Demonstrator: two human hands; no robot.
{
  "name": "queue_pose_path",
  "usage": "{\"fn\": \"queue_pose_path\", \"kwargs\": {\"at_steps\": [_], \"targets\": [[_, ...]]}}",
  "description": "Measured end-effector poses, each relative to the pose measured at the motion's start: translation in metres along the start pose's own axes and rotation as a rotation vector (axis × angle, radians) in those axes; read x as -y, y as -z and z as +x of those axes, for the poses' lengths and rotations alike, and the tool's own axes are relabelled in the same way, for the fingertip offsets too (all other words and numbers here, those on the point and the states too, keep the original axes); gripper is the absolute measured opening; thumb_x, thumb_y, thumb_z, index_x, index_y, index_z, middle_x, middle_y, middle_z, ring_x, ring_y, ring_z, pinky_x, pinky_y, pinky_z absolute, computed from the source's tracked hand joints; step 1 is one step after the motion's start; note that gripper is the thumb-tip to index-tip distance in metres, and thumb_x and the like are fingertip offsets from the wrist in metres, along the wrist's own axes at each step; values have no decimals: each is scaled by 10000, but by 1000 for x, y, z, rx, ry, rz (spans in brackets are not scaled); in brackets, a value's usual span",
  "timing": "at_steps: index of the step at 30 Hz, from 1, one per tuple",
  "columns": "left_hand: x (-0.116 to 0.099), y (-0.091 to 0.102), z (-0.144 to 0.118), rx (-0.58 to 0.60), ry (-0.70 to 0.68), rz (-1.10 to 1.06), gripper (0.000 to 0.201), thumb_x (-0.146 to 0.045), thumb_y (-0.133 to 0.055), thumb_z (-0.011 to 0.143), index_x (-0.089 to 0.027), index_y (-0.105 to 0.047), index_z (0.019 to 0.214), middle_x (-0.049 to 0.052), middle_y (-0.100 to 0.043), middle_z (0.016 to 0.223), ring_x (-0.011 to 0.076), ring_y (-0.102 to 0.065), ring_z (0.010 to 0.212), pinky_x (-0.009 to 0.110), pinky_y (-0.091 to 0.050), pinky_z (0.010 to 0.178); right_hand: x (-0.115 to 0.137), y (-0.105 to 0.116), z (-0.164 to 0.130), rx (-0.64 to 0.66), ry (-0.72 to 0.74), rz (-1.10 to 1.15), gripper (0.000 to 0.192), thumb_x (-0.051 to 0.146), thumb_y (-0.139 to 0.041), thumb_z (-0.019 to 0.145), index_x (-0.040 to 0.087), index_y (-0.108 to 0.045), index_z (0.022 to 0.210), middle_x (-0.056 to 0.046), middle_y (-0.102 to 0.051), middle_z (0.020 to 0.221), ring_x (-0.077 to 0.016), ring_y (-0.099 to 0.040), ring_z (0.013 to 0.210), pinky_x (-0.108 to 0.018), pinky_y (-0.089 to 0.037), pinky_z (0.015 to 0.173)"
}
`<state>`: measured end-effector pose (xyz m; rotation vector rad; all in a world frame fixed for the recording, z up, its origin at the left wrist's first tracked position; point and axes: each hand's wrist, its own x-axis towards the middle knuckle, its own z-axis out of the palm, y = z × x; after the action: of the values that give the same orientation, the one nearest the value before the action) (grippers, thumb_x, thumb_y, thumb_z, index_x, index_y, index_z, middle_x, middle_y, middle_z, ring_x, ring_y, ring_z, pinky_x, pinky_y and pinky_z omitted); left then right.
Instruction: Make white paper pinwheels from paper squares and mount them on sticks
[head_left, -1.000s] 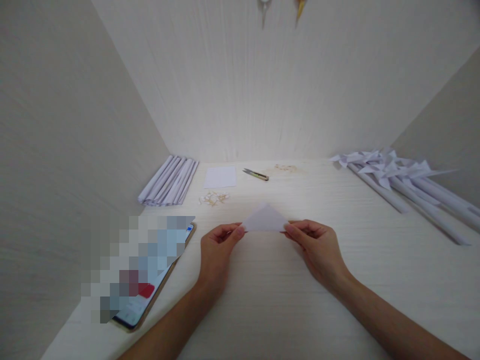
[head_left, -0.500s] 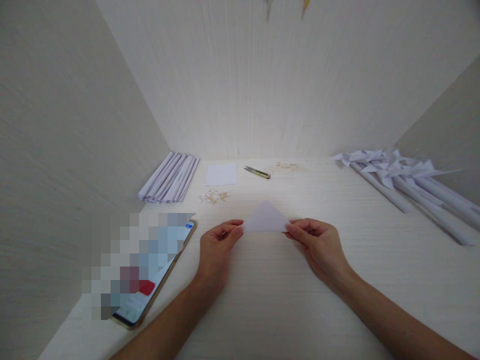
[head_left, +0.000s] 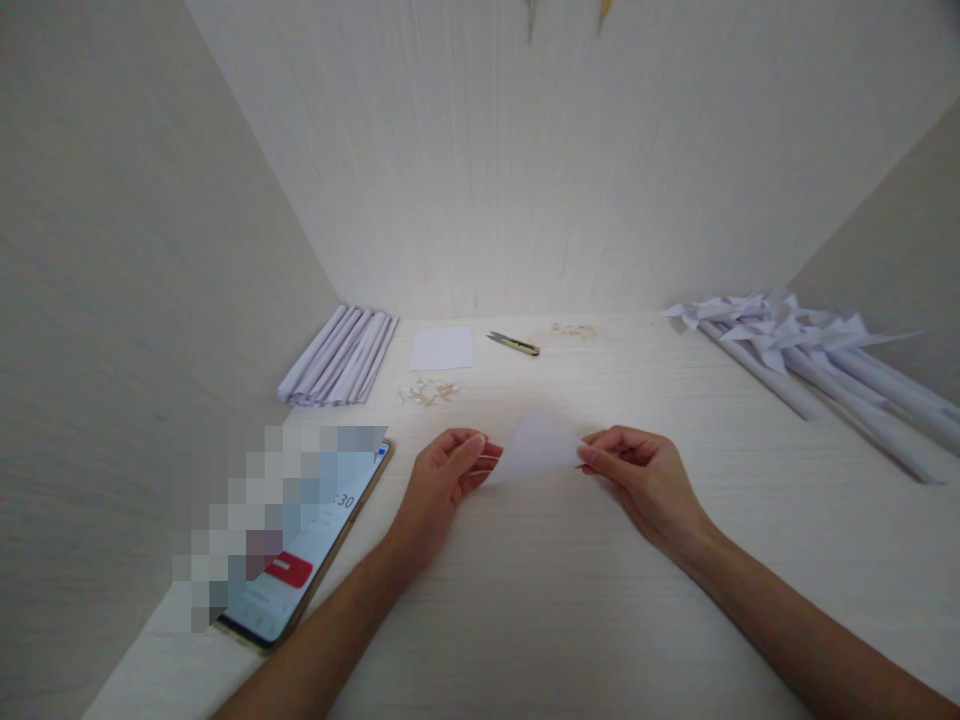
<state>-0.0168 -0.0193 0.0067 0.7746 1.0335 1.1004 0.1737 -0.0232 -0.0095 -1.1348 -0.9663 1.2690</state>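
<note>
A folded white paper triangle point(head_left: 538, 447), slightly blurred, is held above the table between my hands. My right hand point(head_left: 637, 465) pinches its right corner between thumb and fingers. At the left corner, my left hand point(head_left: 454, 470) has its fingers apart, with the thumb off the paper. The left corner hangs lower, close to the left fingertips; whether they touch it I cannot tell. Beyond the hands lie a small pile of short yellowish-white pieces point(head_left: 430, 391), a stack of square white paper point(head_left: 442, 348) and thread snips point(head_left: 514, 344).
Rolled paper sticks point(head_left: 341, 355) lie at the back left. Several paper pinwheels on sticks point(head_left: 795, 335) are piled at the right. A phone point(head_left: 330, 540), partly pixelated, lies by my left forearm. Thin tan bits point(head_left: 574, 330) are near the back wall point(head_left: 480, 180).
My left hand has let go of the triangle's left corner and its fingers have spread. The triangle has tilted, left corner downward. My right hand keeps its pinch.
</note>
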Motion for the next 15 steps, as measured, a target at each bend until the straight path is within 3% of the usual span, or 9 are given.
{"fn": "queue_pose_path", "kwargs": {"at_steps": [3, 7, 11, 15], "targets": [[0, -5, -5, 74, 35, 139, 325, -333, -676, 526, -151, -581, 778, 43, -646, 666, 147, -586, 571, 243, -435, 526, 2, -5, -4, 74, -16, -74, 171, 257, -709, 528, 150, -580, 498, -5, -610, 568, -83, -507, 495, -207, -385, 468], [4, -8, -9, 158, 87, 282, 237, -271, -692, 505, -157, -612, 697, 61, -668, 699, 172, -597, 576, 259, -444, 515, 5, -14, -12, 118, 11, -177, 192, 296, -688, 545, 158, -558, 520, -6, -589, 562, -95, -495, 510, -212, -363, 453], [7, -7, -9, 143, 93, 287, 214, -271, -669, 546, -150, -613, 714, 64, -670, 709, 185, -607, 593, 276, -457, 535, 6, -17, -14, 88, 60, -195, 176, 304, -676, 558, 166, -566, 563, -3, -583, 575, -104, -505, 533, -221, -389, 480], [10, -8, -8, 104, -4, 226, 302, -223, -666, 557, -185, -509, 812, 32, -660, 720, 167, -607, 624, 253, -452, 547, 6, -19, -14, 50, 54, -164, 175, 291, -689, 540, 165, -574, 580, 13, -568, 551, -89, -494, 502, -215, -399, 470]]}}
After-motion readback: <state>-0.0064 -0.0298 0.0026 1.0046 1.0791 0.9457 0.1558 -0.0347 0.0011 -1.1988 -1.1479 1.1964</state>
